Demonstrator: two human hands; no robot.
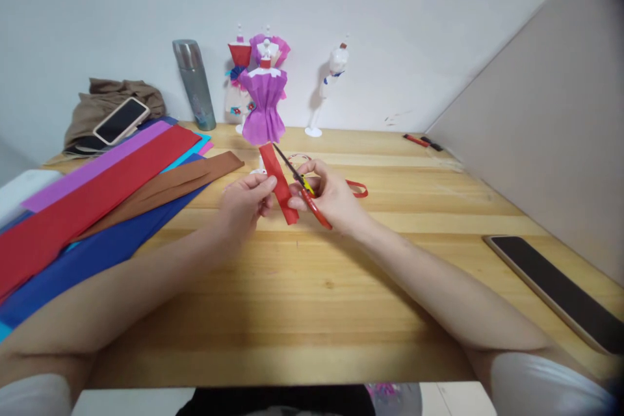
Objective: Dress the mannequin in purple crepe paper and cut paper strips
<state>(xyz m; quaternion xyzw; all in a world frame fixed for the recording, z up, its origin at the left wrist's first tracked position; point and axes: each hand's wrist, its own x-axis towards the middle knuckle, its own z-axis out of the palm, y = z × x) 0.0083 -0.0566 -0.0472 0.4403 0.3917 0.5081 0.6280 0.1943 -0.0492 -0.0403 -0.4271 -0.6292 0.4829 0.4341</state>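
Note:
My left hand (248,200) pinches a red strip of crepe paper (279,188) between thumb and fingers above the table. In my right hand (331,195) is a pair of scissors (316,208) with red and yellow handles, its dark blades pointing up and away beside the strip's right edge. Fingertips of that hand come near or touch the strip's lower part; which, I cannot tell. Just behind the strip stands a small dress form (266,104) wearing a gathered purple paper dress. A narrow red loop (358,190) lies past my right hand.
Folded crepe paper in red (107,198), brown (180,188), blue and purple is piled at left. A phone (121,120) rests on brown cloth (117,94) near a grey flask (195,84). Another mannequin (336,71) stands at the back. A large phone (556,289) lies right.

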